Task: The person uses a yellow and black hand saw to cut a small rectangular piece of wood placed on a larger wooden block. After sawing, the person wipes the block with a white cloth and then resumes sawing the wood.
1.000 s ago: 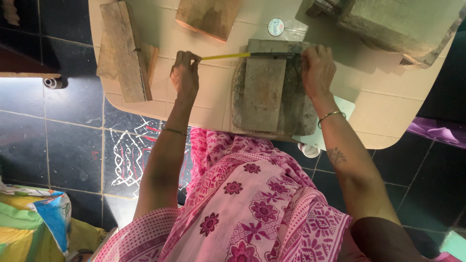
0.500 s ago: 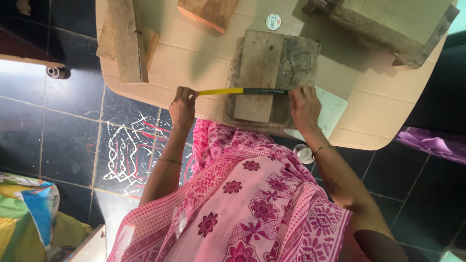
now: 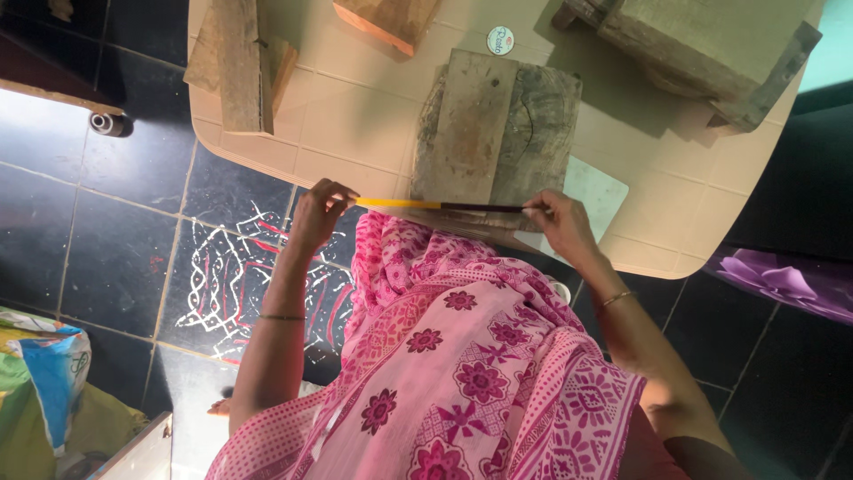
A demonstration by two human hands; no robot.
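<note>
A yellow and black measuring tape (image 3: pixel 440 206) is stretched flat between my two hands across the near edge of a grey wooden block (image 3: pixel 533 124). A lighter wooden plank (image 3: pixel 466 124) lies on top of that block. My left hand (image 3: pixel 318 213) pinches the yellow end of the tape just off the beige table's (image 3: pixel 355 133) near edge. My right hand (image 3: pixel 560 227) holds the dark end at the block's right corner.
More wood pieces lie on the table: a stack at the left (image 3: pixel 235 62), one at the back (image 3: pixel 386 20), a big block at the right (image 3: pixel 711 49). A round sticker (image 3: pixel 499 39) sits behind the plank. Dark floor tiles carry a white chalk pattern (image 3: pixel 227 276). A bag (image 3: pixel 40 382) lies at the lower left.
Both hands have slid the stretched tape from the block's far edge, over its middle, down to its near edge. The view has shifted with them.
</note>
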